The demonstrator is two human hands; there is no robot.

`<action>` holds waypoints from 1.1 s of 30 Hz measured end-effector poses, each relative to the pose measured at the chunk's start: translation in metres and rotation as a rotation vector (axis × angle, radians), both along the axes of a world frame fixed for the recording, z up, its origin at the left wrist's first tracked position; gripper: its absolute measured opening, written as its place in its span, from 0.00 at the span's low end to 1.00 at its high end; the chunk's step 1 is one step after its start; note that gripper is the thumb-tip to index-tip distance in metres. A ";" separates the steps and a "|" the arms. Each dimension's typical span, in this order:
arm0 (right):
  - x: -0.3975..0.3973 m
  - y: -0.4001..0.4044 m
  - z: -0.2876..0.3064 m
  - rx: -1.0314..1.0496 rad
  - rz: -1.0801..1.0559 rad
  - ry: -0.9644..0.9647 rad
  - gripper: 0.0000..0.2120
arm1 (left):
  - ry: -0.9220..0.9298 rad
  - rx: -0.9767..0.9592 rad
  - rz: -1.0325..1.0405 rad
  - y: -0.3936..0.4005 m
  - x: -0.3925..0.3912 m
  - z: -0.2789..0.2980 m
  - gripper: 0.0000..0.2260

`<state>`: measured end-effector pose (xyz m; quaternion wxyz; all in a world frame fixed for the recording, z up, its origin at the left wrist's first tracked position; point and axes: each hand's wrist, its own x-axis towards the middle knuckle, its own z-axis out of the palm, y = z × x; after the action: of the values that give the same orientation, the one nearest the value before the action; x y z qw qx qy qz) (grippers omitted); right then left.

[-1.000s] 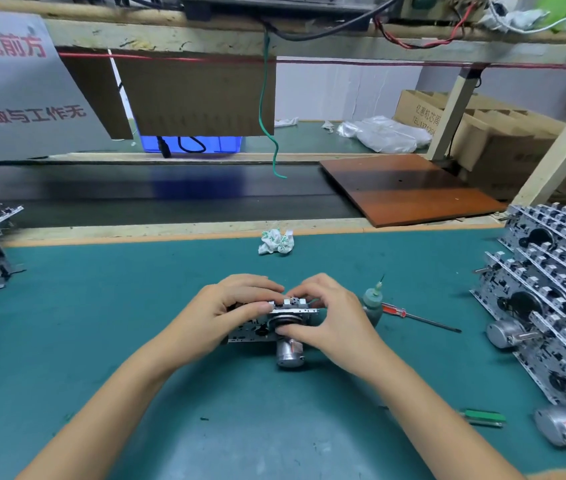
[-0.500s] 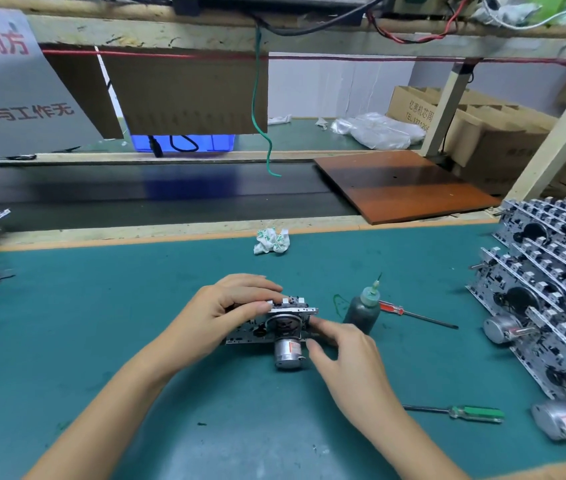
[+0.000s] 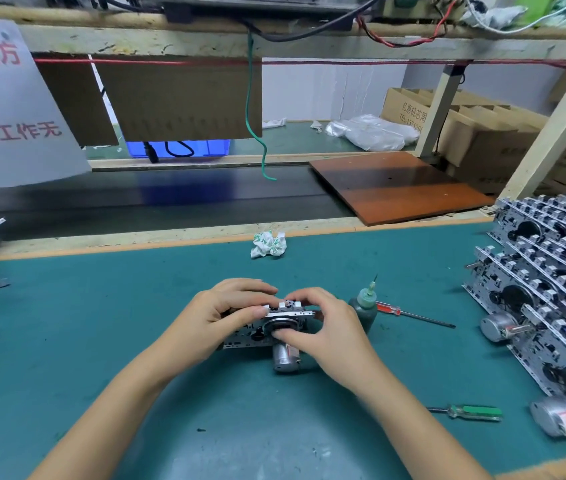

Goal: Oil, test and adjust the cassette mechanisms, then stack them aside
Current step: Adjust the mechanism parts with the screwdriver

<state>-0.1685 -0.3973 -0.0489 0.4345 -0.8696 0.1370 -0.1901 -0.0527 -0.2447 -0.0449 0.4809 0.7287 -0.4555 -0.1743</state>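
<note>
While left hand [image 3: 226,315] and right hand [image 3: 323,332] both grip cassette mechanism [image 3: 267,327] on counter [image 3: 101,341]: rigid, motor-heavy, fragile levers; hold frame edges.

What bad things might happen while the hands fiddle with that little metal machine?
The oil bottle stands right behind the right hand; a bump might tip it and spill oil. The cassette mechanism stands on edge, gripped by both hands, so it might slip from the left hand onto the green mat.

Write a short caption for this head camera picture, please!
Both hands, left and right, hold a cassette mechanism on the green mat.
</note>
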 end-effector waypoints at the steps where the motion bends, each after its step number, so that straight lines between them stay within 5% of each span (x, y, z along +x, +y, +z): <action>1: 0.000 -0.001 0.000 0.008 0.012 -0.007 0.15 | -0.001 -0.004 -0.002 0.000 0.000 0.000 0.08; 6: 0.001 -0.003 0.000 0.007 0.005 0.011 0.15 | 0.008 -0.009 -0.008 -0.001 -0.001 0.003 0.09; 11: -0.013 0.009 -0.016 0.045 -0.204 0.075 0.32 | 0.028 -0.026 -0.005 -0.002 -0.001 0.003 0.11; 17: -0.018 0.014 -0.024 0.102 -0.184 0.071 0.32 | 0.029 -0.039 0.010 -0.002 -0.001 0.002 0.11; 22: -0.030 0.018 -0.015 -0.024 -0.078 0.085 0.30 | 0.005 -0.019 -0.005 -0.001 -0.006 0.012 0.10; 27: -0.058 0.011 0.027 -0.181 -0.120 -0.270 0.06 | -0.136 -0.037 -0.175 0.001 -0.018 0.046 0.09; 33: -0.133 -0.026 0.063 -0.315 -0.347 -0.502 0.02 | -0.202 -0.091 -0.464 -0.070 -0.062 0.087 0.10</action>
<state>-0.3016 -0.4234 0.0144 0.2761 -0.8158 0.1408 -0.4883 -0.1147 -0.3152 0.0422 0.4124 0.5961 -0.6634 -0.1858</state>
